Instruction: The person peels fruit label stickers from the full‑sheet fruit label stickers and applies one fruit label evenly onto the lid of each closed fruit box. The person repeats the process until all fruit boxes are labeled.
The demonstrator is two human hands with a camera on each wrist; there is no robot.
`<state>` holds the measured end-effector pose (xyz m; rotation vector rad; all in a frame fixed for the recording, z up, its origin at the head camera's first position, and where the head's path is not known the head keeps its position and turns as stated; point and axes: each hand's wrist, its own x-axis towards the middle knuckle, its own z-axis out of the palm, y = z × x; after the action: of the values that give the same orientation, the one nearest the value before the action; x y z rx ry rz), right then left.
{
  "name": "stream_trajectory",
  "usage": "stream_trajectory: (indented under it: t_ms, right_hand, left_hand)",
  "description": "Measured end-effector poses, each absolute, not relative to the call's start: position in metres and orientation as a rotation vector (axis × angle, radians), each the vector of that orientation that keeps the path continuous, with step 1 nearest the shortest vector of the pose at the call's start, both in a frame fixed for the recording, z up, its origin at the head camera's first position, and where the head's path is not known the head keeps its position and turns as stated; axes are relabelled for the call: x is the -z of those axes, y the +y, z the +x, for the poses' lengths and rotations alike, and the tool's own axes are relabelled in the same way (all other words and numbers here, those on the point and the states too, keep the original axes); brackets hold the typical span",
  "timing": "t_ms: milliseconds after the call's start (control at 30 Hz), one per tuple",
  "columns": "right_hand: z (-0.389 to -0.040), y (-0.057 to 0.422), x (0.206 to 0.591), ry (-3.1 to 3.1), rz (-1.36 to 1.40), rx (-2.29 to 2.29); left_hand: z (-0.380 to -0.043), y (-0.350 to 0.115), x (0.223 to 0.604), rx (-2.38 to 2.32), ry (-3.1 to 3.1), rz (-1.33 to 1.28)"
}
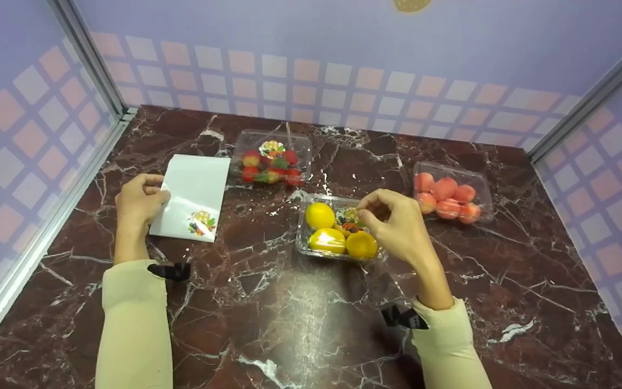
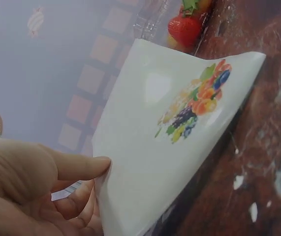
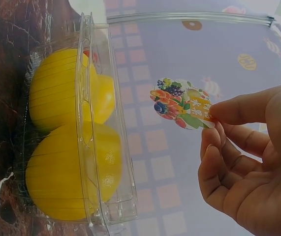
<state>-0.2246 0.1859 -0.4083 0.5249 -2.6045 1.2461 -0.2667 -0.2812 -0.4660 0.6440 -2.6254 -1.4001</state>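
My left hand (image 1: 141,202) pinches the left edge of a white sticker sheet (image 1: 195,186), thumb on top. One fruit-printed sticker (image 2: 194,101) shows near the sheet's lower right corner. My right hand (image 1: 397,224) pinches a round fruit-printed sticker (image 3: 182,104) between thumb and finger. In the right wrist view that sticker hangs apart from the lid. Below it stands a clear plastic box (image 1: 303,249) of yellow lemon-like fruit (image 1: 320,216), its lid down. Whether another fruit lies under the sticker is hidden in the head view.
Behind the sheet sits a clear box (image 1: 303,143) of strawberries and other red fruit, a similar sticker (image 1: 272,148) on its lid. To the right is a clear box (image 1: 482,186) of pinkish-red fruit. Patterned panels (image 1: 343,32) enclose the dark marble tabletop (image 1: 268,319).
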Motion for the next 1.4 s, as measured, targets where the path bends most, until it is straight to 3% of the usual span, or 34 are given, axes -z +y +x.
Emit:
stream_trajectory:
  t_ms: [967,1167,1400]
  right_hand:
    - [-0.225,0.187,0.409,-2.611,0.565,-1.226]
    - [-0.225,0.189,0.408,-2.605,0.572,-1.236]
    - [-0.226,0.191,0.409,-2.604,0.576,-1.233]
  left_hand:
    - [-0.266,-0.266,0.474,1.057,-2.626,0.568]
    - [-0.268,-0.243,0.446,1.088,-2.601,0.421]
    - [-0.266,-0.185,0.426,1.209,-2.545,0.109]
